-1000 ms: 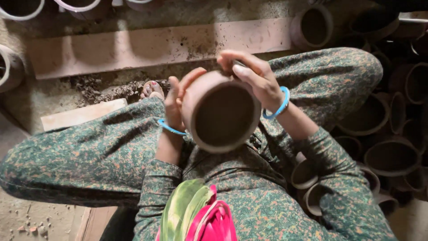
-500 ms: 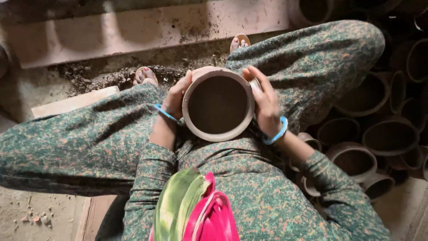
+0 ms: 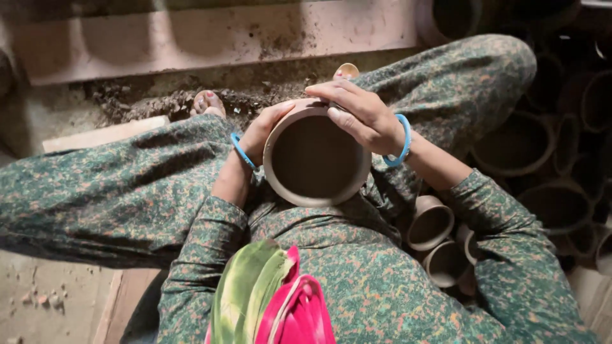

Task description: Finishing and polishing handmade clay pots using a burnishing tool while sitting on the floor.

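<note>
Both hands are gripping the clay pot (image 3: pixel 317 159) over my lap: I'm cupping its side with the left hand (image 3: pixel 264 130) and laying the right hand (image 3: pixel 360 114) across the rim. It's looking brittle and dusty, so I'm favouring the thick walls.

A pottery workshop, plainly: raw clay pots (image 3: pixel 431 224) crowd the floor at the seated person's side, dozens of them stacked mouth-up in the shadow (image 3: pixel 553 202). Loose clay crumbs (image 3: pixel 159 102) lie scattered along a dusty plank (image 3: pixel 210 37), the bare floor (image 3: pixel 44 299) is gritty, and another unfired pot (image 3: pixel 317 158) sits in the lap.
</note>
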